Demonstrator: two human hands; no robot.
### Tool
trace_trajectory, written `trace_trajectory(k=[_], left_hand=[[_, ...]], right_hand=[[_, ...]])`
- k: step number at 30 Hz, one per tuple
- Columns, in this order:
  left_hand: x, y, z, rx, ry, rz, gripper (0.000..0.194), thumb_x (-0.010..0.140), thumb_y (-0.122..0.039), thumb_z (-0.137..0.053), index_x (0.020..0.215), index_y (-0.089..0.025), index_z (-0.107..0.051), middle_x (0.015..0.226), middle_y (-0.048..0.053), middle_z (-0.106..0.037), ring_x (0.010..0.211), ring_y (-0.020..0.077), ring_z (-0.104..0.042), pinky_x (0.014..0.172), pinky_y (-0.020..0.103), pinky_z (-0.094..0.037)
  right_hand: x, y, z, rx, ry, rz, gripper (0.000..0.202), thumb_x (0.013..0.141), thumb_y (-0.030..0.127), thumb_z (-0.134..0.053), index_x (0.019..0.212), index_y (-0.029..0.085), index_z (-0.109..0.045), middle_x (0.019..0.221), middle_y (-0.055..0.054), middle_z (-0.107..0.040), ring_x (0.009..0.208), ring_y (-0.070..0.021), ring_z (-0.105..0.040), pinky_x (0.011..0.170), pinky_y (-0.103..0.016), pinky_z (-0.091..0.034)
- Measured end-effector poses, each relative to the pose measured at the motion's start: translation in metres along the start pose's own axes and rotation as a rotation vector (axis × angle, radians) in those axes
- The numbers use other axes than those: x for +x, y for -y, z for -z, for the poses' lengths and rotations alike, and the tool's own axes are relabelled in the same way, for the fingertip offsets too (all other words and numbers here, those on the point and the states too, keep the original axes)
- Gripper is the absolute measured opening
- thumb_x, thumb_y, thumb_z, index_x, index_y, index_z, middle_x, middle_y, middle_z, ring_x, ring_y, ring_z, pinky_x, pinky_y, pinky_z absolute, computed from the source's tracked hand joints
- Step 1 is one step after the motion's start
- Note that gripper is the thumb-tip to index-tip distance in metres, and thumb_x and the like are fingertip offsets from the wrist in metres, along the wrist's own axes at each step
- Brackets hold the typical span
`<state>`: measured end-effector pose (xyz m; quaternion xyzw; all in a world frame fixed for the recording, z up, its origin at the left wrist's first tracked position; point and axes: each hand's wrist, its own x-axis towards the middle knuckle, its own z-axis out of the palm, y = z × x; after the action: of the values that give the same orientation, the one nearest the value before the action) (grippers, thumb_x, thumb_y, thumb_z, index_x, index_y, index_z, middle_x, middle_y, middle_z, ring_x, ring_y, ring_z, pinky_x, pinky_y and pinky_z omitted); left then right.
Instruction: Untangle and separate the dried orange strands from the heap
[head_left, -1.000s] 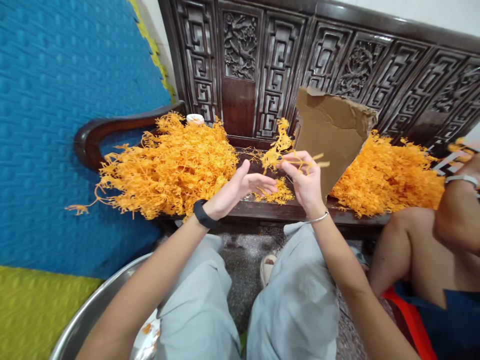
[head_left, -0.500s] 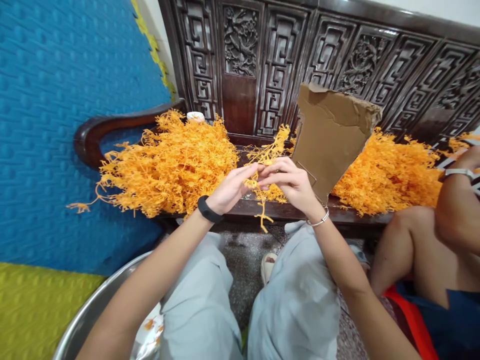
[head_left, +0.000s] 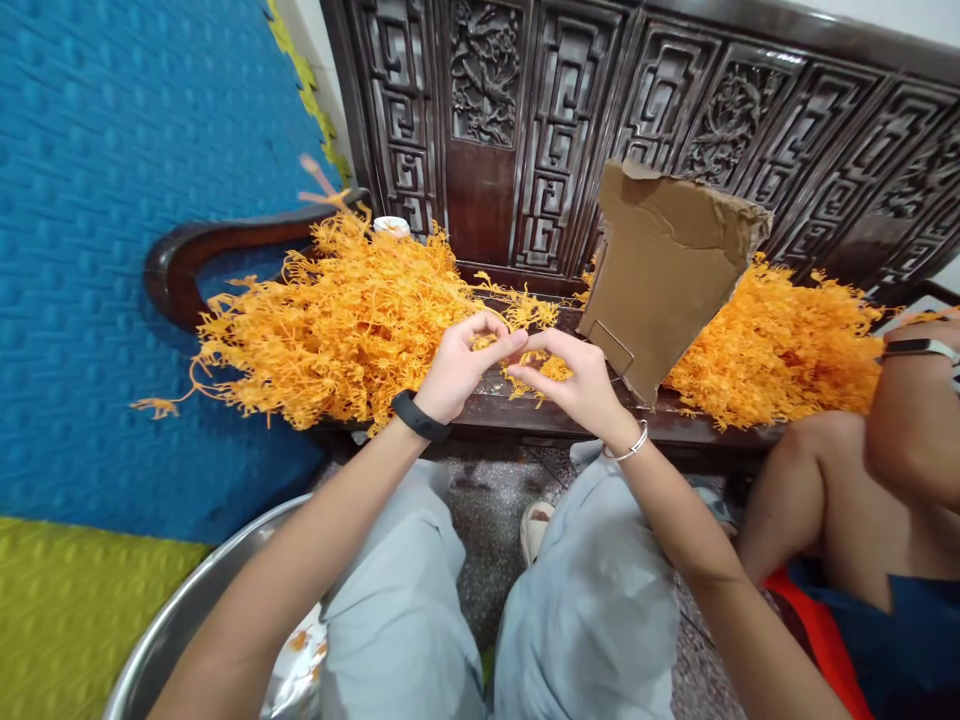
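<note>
Orange sprigs [head_left: 352, 335], heaped on the counter [head_left: 517, 420] presumably for easy reach, beside left hand [head_left: 452, 375], narrowed, contents unclear, and right hand [head_left: 589, 388], finger and thumb parted; standing cardboard [head_left: 671, 260] apparently divides the heaps.

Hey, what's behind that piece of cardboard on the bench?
The carved dark backrest and part of an orange pile show past the cardboard; whatever lies directly behind it is hidden.
</note>
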<state>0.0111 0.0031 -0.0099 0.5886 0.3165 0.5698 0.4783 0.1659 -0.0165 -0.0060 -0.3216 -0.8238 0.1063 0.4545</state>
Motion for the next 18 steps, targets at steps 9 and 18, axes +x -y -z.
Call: trace_trajectory(k=[9, 18], left_hand=[[-0.009, -0.014, -0.001, -0.328, 0.189, 0.215, 0.041, 0.058, -0.023, -0.078, 0.069, -0.017, -0.038, 0.061, -0.008, -0.050, 0.050, 0.0045, -0.053, 0.053, 0.019, -0.046], [-0.018, -0.016, -0.006, -0.333, 0.314, 0.144, 0.026, 0.065, -0.011, -0.071, 0.071, -0.015, -0.046, 0.069, -0.005, -0.050, 0.064, 0.0087, -0.060, 0.064, 0.023, -0.050]], right_hand=[[0.005, -0.007, 0.007, 0.524, -0.019, -0.302, 0.019, 0.068, 0.033, -0.072, 0.071, 0.016, -0.065, 0.068, 0.000, -0.065, 0.060, -0.0103, -0.059, 0.060, -0.024, -0.048], [0.003, -0.017, 0.018, 0.790, 0.104, -0.361, 0.020, 0.071, 0.031, -0.071, 0.078, 0.014, -0.062, 0.065, 0.000, -0.064, 0.059, -0.0101, -0.062, 0.059, -0.023, -0.051]])
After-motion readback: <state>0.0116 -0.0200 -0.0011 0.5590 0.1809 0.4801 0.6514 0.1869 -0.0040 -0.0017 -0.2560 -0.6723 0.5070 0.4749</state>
